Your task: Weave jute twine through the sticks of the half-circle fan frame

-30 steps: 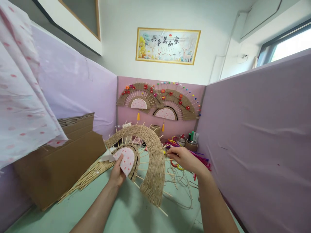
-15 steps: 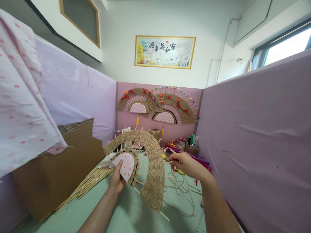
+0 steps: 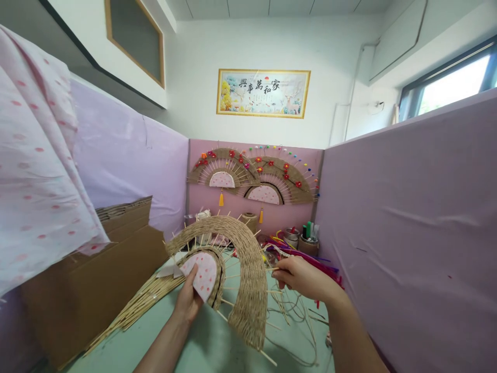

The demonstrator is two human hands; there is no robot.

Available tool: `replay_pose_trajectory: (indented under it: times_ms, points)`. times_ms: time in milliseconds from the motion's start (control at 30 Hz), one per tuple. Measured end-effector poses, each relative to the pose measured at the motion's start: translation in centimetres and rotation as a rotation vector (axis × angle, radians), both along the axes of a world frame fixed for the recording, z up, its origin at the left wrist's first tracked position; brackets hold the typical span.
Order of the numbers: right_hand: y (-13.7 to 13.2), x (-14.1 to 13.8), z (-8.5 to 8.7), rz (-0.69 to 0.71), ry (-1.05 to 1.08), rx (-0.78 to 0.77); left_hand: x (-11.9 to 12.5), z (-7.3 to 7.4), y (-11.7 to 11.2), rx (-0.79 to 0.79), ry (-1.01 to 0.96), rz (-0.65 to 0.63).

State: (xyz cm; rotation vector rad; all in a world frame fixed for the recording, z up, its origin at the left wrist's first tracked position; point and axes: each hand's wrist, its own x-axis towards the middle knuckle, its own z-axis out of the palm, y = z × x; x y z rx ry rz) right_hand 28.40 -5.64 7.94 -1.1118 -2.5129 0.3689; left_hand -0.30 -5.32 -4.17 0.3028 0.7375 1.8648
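A half-round fan (image 3: 250,280) of twine woven across thin wooden sticks is tilted in front of me. Its inner half-circle (image 3: 205,272) is covered in pink dotted cloth with a dark line around it. My left hand (image 3: 190,298) grips this cloth-covered part, thumb on the front and fingers behind. At the fan's right outer edge, my right hand (image 3: 289,272) is closed, thumb and fingers pinched at the tip of a protruding stick (image 3: 271,269). Loose twine (image 3: 298,311) trails over the green table below that hand.
Cardboard (image 3: 104,290) and a bundle of thin sticks (image 3: 135,303) lie left, under draped dotted cloth (image 3: 34,155). Two finished fans (image 3: 223,158) hang on the pink back panel. Behind stand a twine spool (image 3: 249,221), a pen holder (image 3: 308,244) and purple pipe cleaners (image 3: 326,264). Lilac partitions flank both sides.
My view has tipped up slightly, so everything sits lower in the picture. The right hand stays at the fan's outer edge with its fingers curled in more. The left hand keeps its hold.
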Motion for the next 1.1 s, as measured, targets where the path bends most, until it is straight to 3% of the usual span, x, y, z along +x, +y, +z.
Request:
replay_pose_trajectory:
  times_ms: [167, 333, 800, 1100]
  points:
    - [0.1, 0.1, -0.1, -0.022, 0.028, -0.016, 0.0, -0.1, 0.1, 0.018, -0.019, 0.008]
    - [-0.9, -0.1, -0.6, -0.052, 0.087, 0.074, 0.1, 0.3, 0.0, -0.003, -0.022, 0.006]
    - [-2.3, -0.2, -5.5, -0.170, 0.322, 0.150, 0.7, -0.1, 0.0, -0.022, 0.025, -0.009]
    - [-2.5, 0.4, -7.3, -0.177, 0.399, 0.089, 0.7, -0.2, 0.2, -0.061, 0.113, 0.001]
